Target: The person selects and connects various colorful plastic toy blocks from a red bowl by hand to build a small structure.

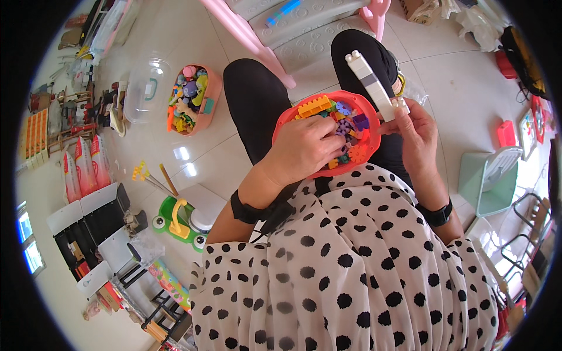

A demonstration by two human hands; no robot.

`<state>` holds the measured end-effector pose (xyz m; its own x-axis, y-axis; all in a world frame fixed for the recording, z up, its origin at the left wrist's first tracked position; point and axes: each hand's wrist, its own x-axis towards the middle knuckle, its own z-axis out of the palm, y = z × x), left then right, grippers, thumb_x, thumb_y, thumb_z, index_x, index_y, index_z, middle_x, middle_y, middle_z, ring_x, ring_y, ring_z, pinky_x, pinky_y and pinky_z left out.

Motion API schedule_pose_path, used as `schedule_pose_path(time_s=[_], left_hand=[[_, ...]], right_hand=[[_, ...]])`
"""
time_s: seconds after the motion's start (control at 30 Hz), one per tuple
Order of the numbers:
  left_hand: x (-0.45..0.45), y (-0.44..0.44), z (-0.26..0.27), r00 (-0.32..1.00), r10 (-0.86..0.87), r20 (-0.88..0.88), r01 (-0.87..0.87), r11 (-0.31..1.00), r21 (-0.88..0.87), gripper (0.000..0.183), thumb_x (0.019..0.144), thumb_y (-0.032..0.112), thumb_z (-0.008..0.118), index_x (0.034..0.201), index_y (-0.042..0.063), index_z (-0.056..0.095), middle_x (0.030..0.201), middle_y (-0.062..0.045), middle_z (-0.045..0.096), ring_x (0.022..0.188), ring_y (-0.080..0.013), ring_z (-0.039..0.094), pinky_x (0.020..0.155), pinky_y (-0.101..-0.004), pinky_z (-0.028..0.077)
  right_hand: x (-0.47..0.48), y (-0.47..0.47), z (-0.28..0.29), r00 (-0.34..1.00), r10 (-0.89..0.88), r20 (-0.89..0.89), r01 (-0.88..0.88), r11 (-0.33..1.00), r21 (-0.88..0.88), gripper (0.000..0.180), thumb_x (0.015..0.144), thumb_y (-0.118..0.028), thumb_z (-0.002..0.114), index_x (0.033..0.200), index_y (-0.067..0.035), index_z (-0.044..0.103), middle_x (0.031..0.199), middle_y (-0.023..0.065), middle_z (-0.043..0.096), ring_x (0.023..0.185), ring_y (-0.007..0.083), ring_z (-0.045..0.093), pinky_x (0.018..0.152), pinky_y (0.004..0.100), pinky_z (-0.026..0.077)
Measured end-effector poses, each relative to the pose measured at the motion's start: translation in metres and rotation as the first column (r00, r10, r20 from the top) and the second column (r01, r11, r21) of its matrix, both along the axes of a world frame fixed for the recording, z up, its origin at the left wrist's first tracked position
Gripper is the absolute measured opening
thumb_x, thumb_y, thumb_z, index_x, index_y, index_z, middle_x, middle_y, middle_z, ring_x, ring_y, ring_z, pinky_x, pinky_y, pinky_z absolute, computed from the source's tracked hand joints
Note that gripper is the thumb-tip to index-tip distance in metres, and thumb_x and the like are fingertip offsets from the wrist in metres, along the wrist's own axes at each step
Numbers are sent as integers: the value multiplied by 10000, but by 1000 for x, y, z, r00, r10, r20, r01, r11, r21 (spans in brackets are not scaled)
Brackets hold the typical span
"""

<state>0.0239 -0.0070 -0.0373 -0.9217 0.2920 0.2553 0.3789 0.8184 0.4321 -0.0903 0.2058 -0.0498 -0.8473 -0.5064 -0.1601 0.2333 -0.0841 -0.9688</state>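
Note:
A red plastic basin point(372, 151) rests on my lap, filled with small toy building pieces. Over it is my left hand point(307, 145), fingers bent down among the pieces; its fingertips are partly hidden, so whether they grip one I cannot tell. My right hand point(415, 131), just right of the basin, pinches the lower end of a stack of white toy bricks point(373, 85) with one grey brick in it. The stack leans up and left above my right knee. A yellow brick point(314, 106) and a purple piece point(361, 122) lie in the basin.
A pink bin point(214, 94) of small toys stands left on the tiled floor beside a clear lid point(147, 94). Ahead are grey toy steps point(307, 39) with pink rails. A green frog-shaped toy container point(169, 215) is at lower left, a pale green bin point(470, 182) at right.

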Motion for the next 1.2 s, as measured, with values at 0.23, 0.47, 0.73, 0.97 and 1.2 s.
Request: schedule_pose_path(time_s=[0.23,0.47,0.73,0.97,1.2], left_hand=[[-1,19,-25,999,-50,22,51,997,-59,241,635,186,777,839,94,689,885,-57,551,817,-239,614,691,-364,519],[-1,23,-24,997,-77,15,77,995,-70,90,759,134,655,825,76,676,827,-53,556,815,-224,622,692,-372,519],[-2,25,-21,998,-55,12,56,995,-79,98,727,141,681,797,73,674,816,-57,551,783,-240,617,665,-380,510],[0,13,-18,1000,27,11,-27,1000,-3,131,644,85,734,748,86,655,809,-49,545,764,-239,608,647,-355,514],[6,6,-7,997,66,34,-65,997,-53,216,642,100,759,854,99,714,932,-61,580,858,-241,629,714,-354,526]], right_hand=[[-2,-1,-1,999,-36,2,36,999,4,343,989,-206,597,1168,86,583,884,90,681,742,143,685,699,261,556],[0,1,-2,999,-39,5,39,999,-12,317,990,-197,591,1143,81,586,879,85,679,734,133,683,694,250,555],[2,2,-2,999,-47,5,47,999,23,337,991,-217,590,1156,77,586,862,76,681,741,125,683,689,243,550],[-1,3,-5,999,-37,22,37,999,-3,377,991,-216,595,1195,99,564,904,90,673,748,135,681,706,259,562],[-1,2,-5,999,-15,39,15,1000,-19,352,988,-215,604,1166,88,576,898,87,677,752,132,684,701,251,564]])
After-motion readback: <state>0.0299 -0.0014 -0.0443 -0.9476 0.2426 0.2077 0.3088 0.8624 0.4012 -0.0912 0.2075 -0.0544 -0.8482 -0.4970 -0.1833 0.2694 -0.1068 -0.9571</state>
